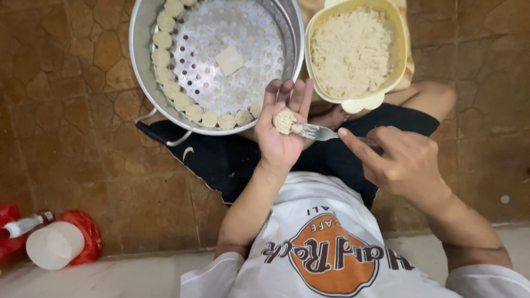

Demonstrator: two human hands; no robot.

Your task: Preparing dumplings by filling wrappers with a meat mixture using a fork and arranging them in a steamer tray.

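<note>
Metal pot: one wide steel pot (144, 66) with a perforated tray (232, 49) inside stood on the brown stone floor (66, 138), seen from the head camera.
Dough discs: about fourteen small pale discs (163, 40) lay in a curved row along the left and lower rim of the tray, each touching or just beside the next; the top of the row ran out of view.
Square piece: one pale square (228, 59) lay near the middle of the tray.
Tub: one yellowish tub (402, 52) of crumbly pale filling (350, 49) rested just right of the pot, on the person's leg.
Left hand: the left hand (282, 132) was held palm up with fingers spread open, cradling one small filled dough round (284, 120) in the palm.
Right hand: the right hand (400, 163) was closed around the handle of one fork (317, 132), forefinger stretched along it, tines touching the dough round.
Around: one white roll (54, 244), red plastic (88, 232) and one small bottle (25, 224) lay at the lower left, well apart from the hands.
In the way: nothing lay between the hands and the pot.
</note>
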